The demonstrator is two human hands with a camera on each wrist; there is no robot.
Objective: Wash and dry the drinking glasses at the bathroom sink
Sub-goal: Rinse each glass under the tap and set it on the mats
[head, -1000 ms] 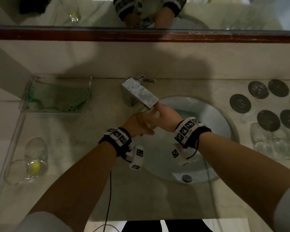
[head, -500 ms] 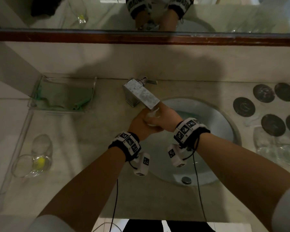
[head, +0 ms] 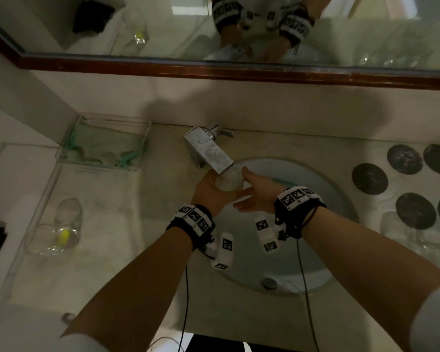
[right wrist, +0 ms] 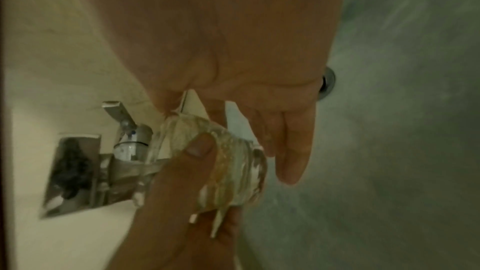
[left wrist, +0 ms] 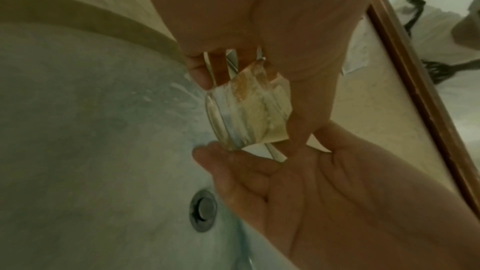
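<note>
Glass (head: 229, 179) gripped by left hand (head: 208, 191), right hand (head: 257, 193) flat beside

Under the spout of the square metal faucet (head: 208, 151) the left hand (head: 210, 193) grips a clear drinking glass (head: 229, 180) over the round sink (head: 323, 280). The right hand (head: 258, 193) touches the glass with straight fingers. Dark round coasters (head: 370, 182) lie at the right, a glass tray (head: 69, 146) at the left.

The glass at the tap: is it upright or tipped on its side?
Tipped: the glass lies sideways in the left hand beneath the tap.
</note>
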